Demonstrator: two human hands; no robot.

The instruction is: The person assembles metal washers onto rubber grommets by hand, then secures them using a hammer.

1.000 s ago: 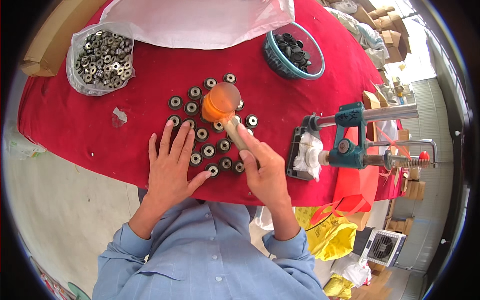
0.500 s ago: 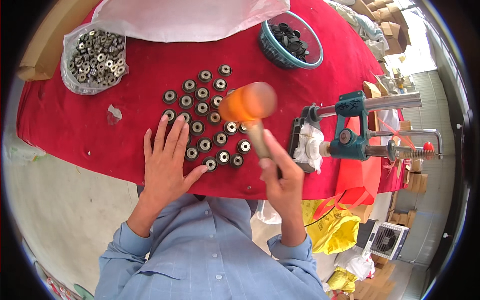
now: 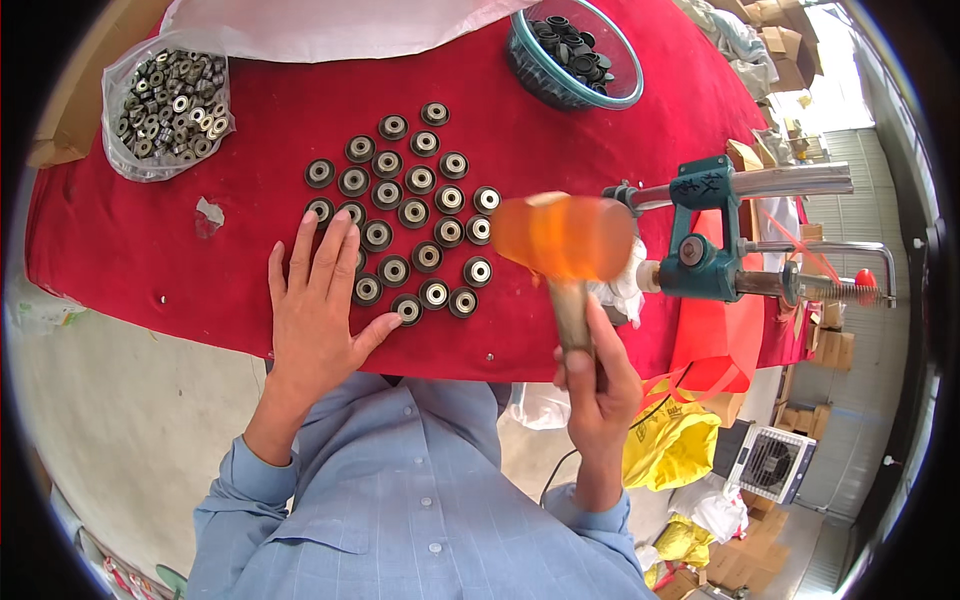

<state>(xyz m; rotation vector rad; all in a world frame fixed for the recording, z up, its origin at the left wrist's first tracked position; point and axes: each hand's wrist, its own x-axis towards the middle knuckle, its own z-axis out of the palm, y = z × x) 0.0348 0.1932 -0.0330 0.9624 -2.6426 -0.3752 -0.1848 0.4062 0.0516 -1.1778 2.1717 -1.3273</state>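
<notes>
My right hand (image 3: pixel 602 400) is closed round the handle of an orange-headed mallet (image 3: pixel 563 238). The mallet head is blurred by motion and held over the right side of the cloth, in front of the press. Fingers spread, my left hand (image 3: pixel 312 325) lies on the red cloth (image 3: pixel 240 270) with its fingertips at the left edge of a cluster of bearings in black rings (image 3: pixel 427 257). Its thumb touches a bearing (image 3: pixel 407 309) at the near edge of the cluster; one or more others are partly hidden under the fingers.
A clear bag of loose metal bearings (image 3: pixel 165 160) stands at the far left. At the far right is a blue-rimmed bowl (image 3: pixel 628 97) of black caps. A green hand press (image 3: pixel 700 255) lies on its side at the right. Beyond the table edge are a yellow bag (image 3: pixel 668 445) and a fan unit (image 3: pixel 770 463).
My right hand has swung the mallet rightward, away from above the bearings. My left hand keeps its place at the cluster, while the whole view has shifted slightly.
</notes>
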